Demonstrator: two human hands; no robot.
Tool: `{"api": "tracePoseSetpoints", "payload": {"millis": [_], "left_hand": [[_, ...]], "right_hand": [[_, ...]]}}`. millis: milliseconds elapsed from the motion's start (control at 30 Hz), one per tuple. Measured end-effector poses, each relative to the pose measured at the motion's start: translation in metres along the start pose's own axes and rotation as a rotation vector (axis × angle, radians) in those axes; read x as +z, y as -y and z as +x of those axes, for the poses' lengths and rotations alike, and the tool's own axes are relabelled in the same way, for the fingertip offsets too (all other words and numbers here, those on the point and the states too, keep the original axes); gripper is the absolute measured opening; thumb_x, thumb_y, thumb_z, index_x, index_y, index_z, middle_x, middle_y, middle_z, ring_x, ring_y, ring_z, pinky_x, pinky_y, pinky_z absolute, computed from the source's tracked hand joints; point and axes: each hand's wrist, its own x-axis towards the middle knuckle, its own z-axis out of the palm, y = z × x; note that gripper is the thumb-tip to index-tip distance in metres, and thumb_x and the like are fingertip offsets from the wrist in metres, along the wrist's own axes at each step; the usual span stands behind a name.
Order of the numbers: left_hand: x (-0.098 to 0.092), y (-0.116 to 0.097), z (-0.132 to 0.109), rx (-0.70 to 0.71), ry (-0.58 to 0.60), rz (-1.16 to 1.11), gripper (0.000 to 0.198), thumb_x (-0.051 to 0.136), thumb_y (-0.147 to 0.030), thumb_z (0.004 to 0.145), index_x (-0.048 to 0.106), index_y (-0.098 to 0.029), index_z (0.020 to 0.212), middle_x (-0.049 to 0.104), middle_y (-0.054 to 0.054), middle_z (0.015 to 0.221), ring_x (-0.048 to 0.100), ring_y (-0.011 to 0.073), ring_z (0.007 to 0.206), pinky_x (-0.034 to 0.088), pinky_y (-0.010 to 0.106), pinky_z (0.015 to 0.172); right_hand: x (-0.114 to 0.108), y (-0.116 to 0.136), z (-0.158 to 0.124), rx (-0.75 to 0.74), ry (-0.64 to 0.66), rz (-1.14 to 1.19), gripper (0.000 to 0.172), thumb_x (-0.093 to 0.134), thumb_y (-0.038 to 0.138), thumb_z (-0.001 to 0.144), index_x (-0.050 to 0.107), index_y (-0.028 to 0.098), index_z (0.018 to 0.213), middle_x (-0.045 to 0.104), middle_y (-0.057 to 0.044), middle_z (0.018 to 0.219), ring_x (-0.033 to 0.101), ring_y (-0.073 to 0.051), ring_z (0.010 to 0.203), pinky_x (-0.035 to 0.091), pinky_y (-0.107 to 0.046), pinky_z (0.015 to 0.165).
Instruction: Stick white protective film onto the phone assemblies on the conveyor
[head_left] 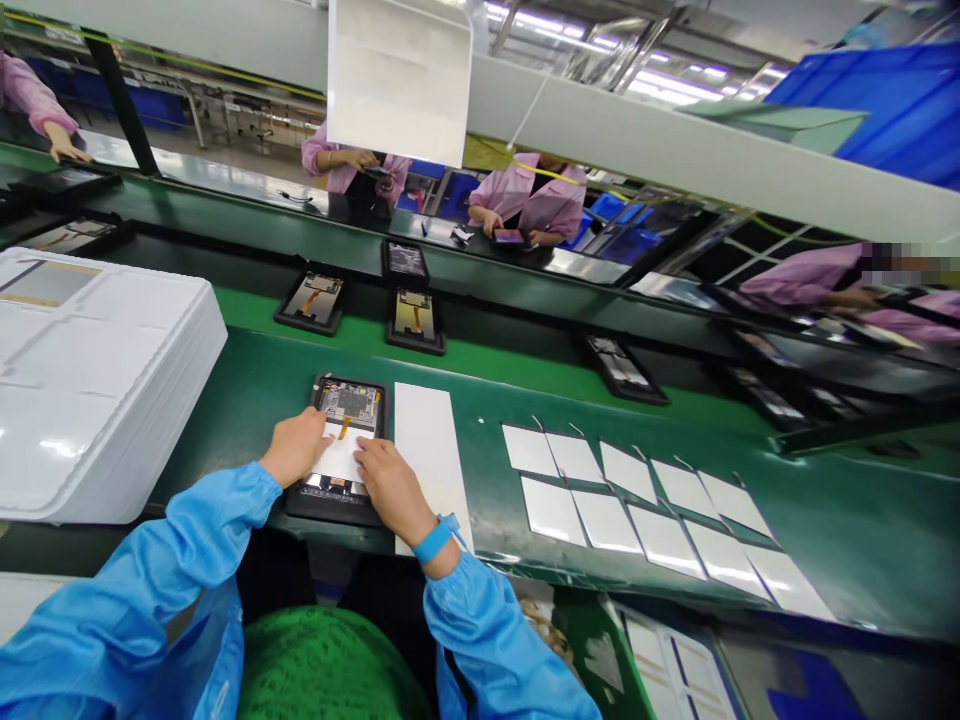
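An open-backed tablet [352, 402] with its circuit board exposed lies in a black holder [334, 508] on the bench in front of me. Across its middle is a flat white battery [341, 458], with an orange ribbon cable [345, 428] above it. My left hand [298, 447] has its thumb on the battery's left side, fingers curled near the holder's edge. My right hand [395, 490] grips the right side with bent fingers; its wrist wears a blue band [436, 540]. A white sheet [427, 440] lies partly beneath the right forearm.
Several white battery packs [615, 520] with short leads lie in two rows at right. White plastic trays [172, 400] are stacked at left. Beyond, tablets in black holders [416, 318] sit on a green line [495, 375]. Co-workers in pink sleeves [551, 190] work opposite. A white panel [397, 80] hangs overhead.
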Motion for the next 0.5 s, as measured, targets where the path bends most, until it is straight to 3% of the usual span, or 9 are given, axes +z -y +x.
{"api": "tracePoseSetpoints", "payload": {"millis": [100, 200, 333, 433, 500], "left_hand": [[0.004, 0.008, -0.002, -0.036, -0.107, 0.066, 0.040, 0.063, -0.040, 0.086, 0.060, -0.013, 0.115, 0.062, 0.016, 0.118, 0.062, 0.0312, 0.106, 0.047, 0.041, 0.089], [0.023, 0.019, -0.004, -0.113, -0.260, 0.044, 0.064, 0.063, -0.049, 0.085, 0.052, -0.008, 0.133, 0.045, 0.025, 0.145, 0.040, 0.0392, 0.135, 0.033, 0.053, 0.109], [0.057, 0.028, -0.005, -0.167, -0.250, -0.155, 0.062, 0.048, -0.047, 0.094, 0.049, -0.006, 0.140, 0.025, 0.025, 0.159, 0.013, 0.0386, 0.150, 0.012, 0.060, 0.118], [0.069, 0.027, -0.009, -0.180, -0.352, -0.349, 0.056, 0.050, -0.041, 0.092, 0.053, -0.009, 0.138, 0.031, 0.022, 0.158, 0.017, 0.0373, 0.150, 0.012, 0.059, 0.119], [0.067, 0.023, -0.011, -0.148, -0.403, -0.576, 0.057, 0.053, -0.040, 0.090, 0.050, -0.014, 0.141, 0.045, 0.019, 0.150, 0.034, 0.0339, 0.144, 0.026, 0.054, 0.117]], "right_hand": [[0.002, 0.000, -0.005, -0.015, -0.022, -0.006, 0.027, 0.047, 0.009, 0.095, 0.067, 0.014, 0.113, 0.062, -0.014, 0.132, 0.052, -0.026, 0.122, 0.050, -0.046, 0.104], [0.002, -0.001, -0.016, 0.117, -0.123, -0.006, 0.027, 0.049, 0.015, 0.095, 0.065, 0.016, 0.116, 0.058, -0.016, 0.135, 0.051, -0.028, 0.125, 0.048, -0.049, 0.105], [0.009, 0.001, -0.031, 0.359, -0.168, 0.007, 0.040, 0.055, 0.021, 0.092, 0.058, 0.013, 0.131, 0.059, -0.020, 0.129, 0.056, -0.033, 0.119, 0.050, -0.053, 0.101], [0.016, 0.005, -0.036, 0.396, -0.154, 0.098, 0.048, 0.058, 0.018, 0.088, 0.055, 0.012, 0.135, 0.059, -0.020, 0.129, 0.055, -0.033, 0.121, 0.048, -0.050, 0.105], [0.013, 0.004, -0.039, 0.405, -0.191, 0.189, 0.051, 0.058, 0.018, 0.086, 0.054, 0.015, 0.138, 0.058, -0.018, 0.131, 0.055, -0.031, 0.123, 0.046, -0.048, 0.108]]}}
